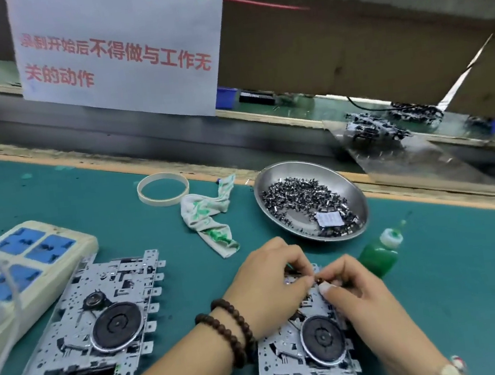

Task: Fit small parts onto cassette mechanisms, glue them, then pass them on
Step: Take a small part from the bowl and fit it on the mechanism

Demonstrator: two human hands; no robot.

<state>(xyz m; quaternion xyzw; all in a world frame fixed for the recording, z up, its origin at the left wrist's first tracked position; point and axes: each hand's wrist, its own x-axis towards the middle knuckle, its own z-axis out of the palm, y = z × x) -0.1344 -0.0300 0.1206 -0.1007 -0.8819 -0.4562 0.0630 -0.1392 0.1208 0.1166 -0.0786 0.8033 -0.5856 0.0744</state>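
- Cassette mechanism in work (308, 350): lies flat on the green tabletop (438, 304) directly before the person, flywheel side up. Its long axis runs from the near edge away towards the metal dish, tilted slightly rightwards. Judged placed so that its far end sits under both hands.
- Left hand (269, 280): fingers curled, fingertips pinched together over the mechanism's far end. It appears to pinch a small part; the part itself is too small to confirm.
- Right hand (348, 283): fingers curled, thumb pressed down at the same spot, fingertips meeting those of the left. Judged to be seating or steadying the part; what it holds cannot be told.
- Second mechanism (98, 321): lies flat to the left, untouched, well apart from the hands, long axis angled up to the right. Judged waiting its turn.
- Metal dish (354, 184) of small parts (302, 196): stands just beyond the hands, within easy reach for refilling.
- Green glue bottle (380, 255): upright just right of the hands, nozzle up, ready for the gluing step, which is judged not yet begun on this unit.
- Stained rag (209, 219): lies beyond the hands, presumably for wiping glue.
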